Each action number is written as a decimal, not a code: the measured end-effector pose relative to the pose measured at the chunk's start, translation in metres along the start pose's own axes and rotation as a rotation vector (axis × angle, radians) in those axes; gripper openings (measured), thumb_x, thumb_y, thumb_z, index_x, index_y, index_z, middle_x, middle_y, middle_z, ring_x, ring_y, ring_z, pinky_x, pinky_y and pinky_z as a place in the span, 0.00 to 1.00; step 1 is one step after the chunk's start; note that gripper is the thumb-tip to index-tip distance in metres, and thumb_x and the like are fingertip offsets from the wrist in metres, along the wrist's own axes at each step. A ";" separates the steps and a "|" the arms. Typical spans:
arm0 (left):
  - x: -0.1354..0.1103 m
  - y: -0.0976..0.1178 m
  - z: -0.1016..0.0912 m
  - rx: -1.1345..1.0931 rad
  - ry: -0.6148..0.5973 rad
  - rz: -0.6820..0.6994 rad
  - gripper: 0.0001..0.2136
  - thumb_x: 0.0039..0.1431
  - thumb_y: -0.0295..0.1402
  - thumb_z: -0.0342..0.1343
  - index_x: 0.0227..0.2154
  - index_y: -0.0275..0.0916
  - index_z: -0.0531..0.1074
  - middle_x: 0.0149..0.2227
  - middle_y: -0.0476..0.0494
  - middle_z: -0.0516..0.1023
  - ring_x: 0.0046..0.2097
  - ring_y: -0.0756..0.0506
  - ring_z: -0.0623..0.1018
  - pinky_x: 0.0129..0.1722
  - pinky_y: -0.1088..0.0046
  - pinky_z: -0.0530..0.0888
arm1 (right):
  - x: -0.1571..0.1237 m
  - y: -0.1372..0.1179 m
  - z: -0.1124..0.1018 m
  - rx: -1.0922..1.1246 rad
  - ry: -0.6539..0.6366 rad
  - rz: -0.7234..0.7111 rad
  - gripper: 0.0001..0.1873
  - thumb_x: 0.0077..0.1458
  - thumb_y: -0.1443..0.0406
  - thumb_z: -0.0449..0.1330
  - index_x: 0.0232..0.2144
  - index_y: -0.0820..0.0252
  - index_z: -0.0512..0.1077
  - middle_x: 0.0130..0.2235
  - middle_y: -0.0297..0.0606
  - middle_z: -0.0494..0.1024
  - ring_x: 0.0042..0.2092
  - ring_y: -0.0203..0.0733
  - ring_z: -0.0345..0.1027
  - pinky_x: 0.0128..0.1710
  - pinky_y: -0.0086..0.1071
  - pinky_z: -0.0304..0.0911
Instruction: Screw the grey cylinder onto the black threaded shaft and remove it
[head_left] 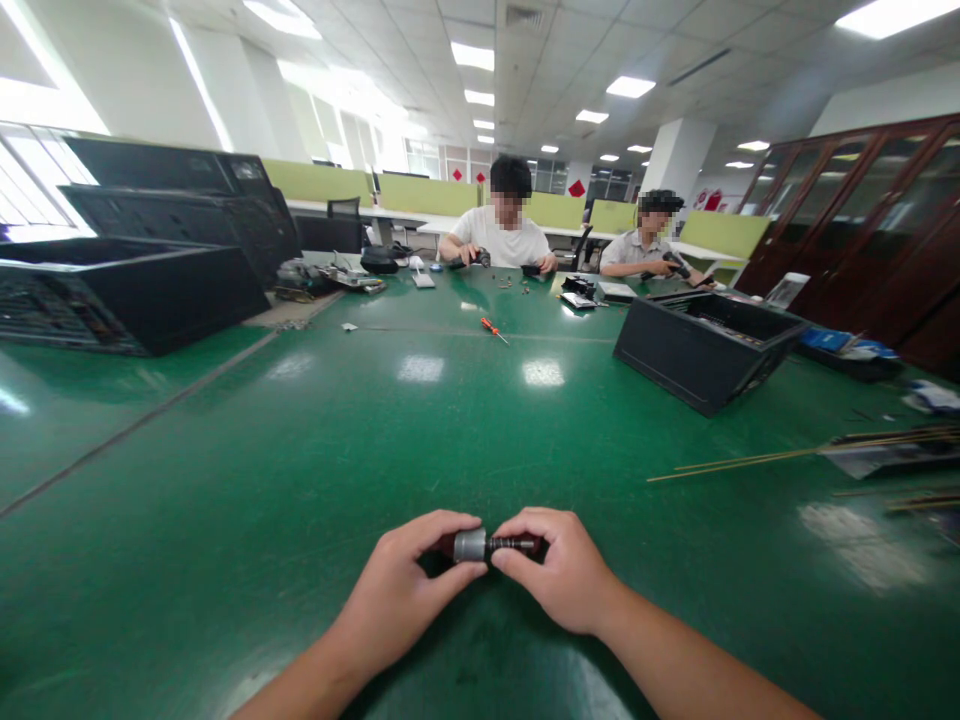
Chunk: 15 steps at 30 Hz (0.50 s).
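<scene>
In the head view, a grey cylinder sits between the person's two hands, low over the green table. The left hand lies at nine o'clock from it, thumb and forefinger pinching its sides. At three o'clock, in line with the cylinder, is a dark ringed shaft with a paler tip; the right hand curls around it, thumb and fingers pinching near its inner end, the tip pointing into that palm. Whether shaft and cylinder are joined, I cannot tell.

Well apart from the hands, an orange screwdriver lies at twelve o'clock, beyond it a seated person in a white shirt; a second person is at one o'clock. A black case stands near two o'clock, thin yellow rods between two and three, another dark case at ten.
</scene>
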<state>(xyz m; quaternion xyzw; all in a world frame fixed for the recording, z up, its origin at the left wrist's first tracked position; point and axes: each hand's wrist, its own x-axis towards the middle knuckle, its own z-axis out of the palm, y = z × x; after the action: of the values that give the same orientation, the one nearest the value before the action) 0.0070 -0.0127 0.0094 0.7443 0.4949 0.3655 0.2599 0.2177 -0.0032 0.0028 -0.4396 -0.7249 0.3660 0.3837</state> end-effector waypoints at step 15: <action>0.000 0.002 -0.001 0.015 0.023 0.012 0.12 0.52 0.34 0.65 0.41 0.44 0.79 0.38 0.47 0.84 0.39 0.44 0.81 0.41 0.70 0.77 | 0.001 0.001 -0.001 -0.006 0.001 0.006 0.04 0.52 0.65 0.66 0.32 0.57 0.80 0.29 0.33 0.78 0.30 0.37 0.69 0.32 0.28 0.60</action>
<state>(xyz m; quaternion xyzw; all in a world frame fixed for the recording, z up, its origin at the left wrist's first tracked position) 0.0074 -0.0129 0.0114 0.7450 0.4962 0.3716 0.2464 0.2185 -0.0015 0.0025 -0.4433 -0.7245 0.3648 0.3816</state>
